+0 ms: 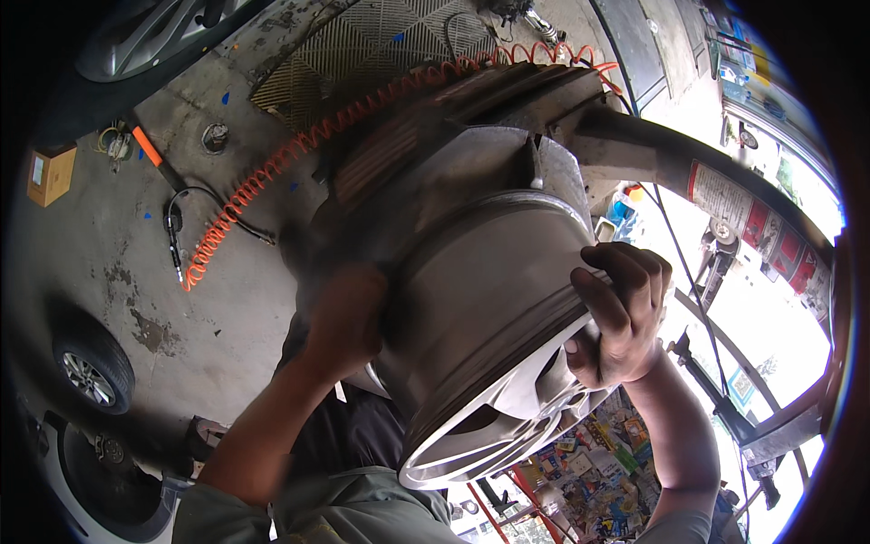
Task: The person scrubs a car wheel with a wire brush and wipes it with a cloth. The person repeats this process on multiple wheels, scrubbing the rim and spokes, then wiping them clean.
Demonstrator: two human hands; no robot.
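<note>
A bare silver alloy wheel rim (489, 292) is tilted in front of my body, its spoked face turned down and towards me. My right hand (622, 313) grips the rim's outer lip, fingers over the edge and thumb on the face side. Against the barrel's left side, my left hand (350, 313) is curled and blurred; its fingertips are lost in shadow, so its hold cannot be made out. Beyond the rim stands a tyre changer, with its curved metal bead-breaker blade (489, 160) close behind the rim and a ribbed pad (377, 160) on its side.
A coiled orange air hose (279, 160) runs from the machine to the concrete floor. An orange-handled tool (148, 146), a cardboard box (51, 173) and a wheel with tyre (92, 370) are on the left. The machine's arm (754, 224) bears warning labels. A car (129, 476) stands lower left.
</note>
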